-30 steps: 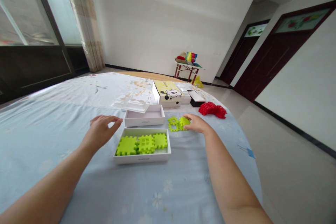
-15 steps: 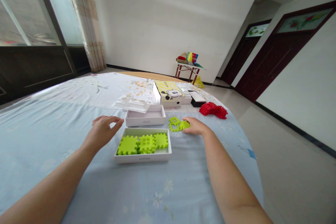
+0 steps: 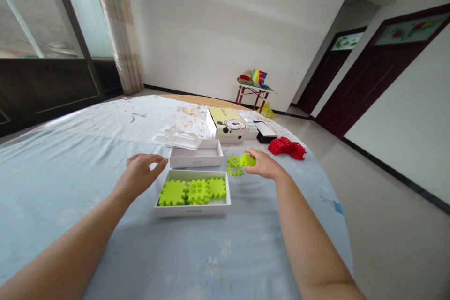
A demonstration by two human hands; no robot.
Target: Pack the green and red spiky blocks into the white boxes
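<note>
Solid green piece (image 3: 248, 160) lay right of openwork green piece (image 3: 230, 167), beyond near white box (image 3: 193, 211). Right hand (image 3: 266, 164) part-closed, thumb and fingers pinching its edges. Left hand (image 3: 137, 176) loosely curled, seemingly empty, left of far white box (image 3: 197, 160). Piece probably light, stiff plastic, hardly fragile; opposite toothed edges offered best grip. Compared with half second earlier, piece sat farther from wearer, apparently tilted up.

Here on the round desk (image 3: 211, 262), the front white box (image 3: 192, 210) sits full of green pieces, the empty white box (image 3: 197, 161) right behind; red pieces (image 3: 286, 148) lie by the right edge, the yellow box (image 3: 227, 125) toward the far edge.
</note>
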